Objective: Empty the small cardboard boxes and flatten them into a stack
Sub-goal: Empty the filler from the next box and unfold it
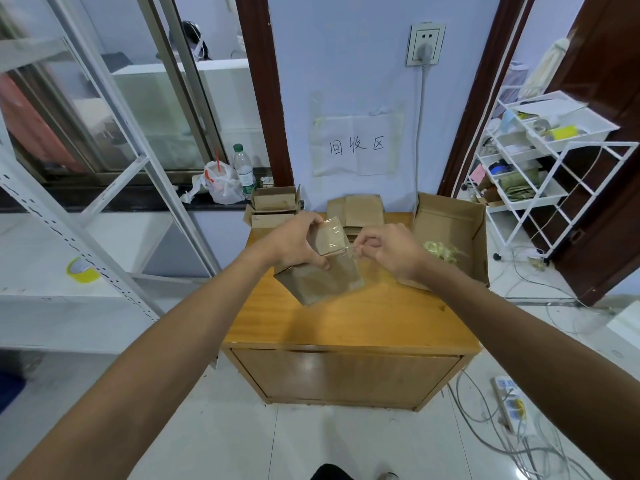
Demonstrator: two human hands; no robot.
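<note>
Two bare hands work over one honey-coloured wooden cabinet top [346,317]; white tiled floor [346,445] below.

Item: small brown cardboard box [322,282], held just above the top. My left hand [294,244] grips its upper end, thumb on the near face.

Item: my right hand [391,251], just right of the box, fingers curled, pinching a thin strand of clear packing tape [346,251] stretched from the box's upper end.

Beyond both hands: stack of flattened brown cardboard pieces [363,211].

Beyond the left hand: opened small cardboard boxes [273,202].

Right of the right hand: large open cardboard carton [450,220] holding a wad of yellowish used tape [440,251].

Room: pale blue wall [329,64], white metal shelving [41,306] left, white wire rack [554,188] right.

Hidden: I cannot tell what the held box contains.

Writing: white paper sheet [356,145] on the wall, handwritten "回收区".
</note>
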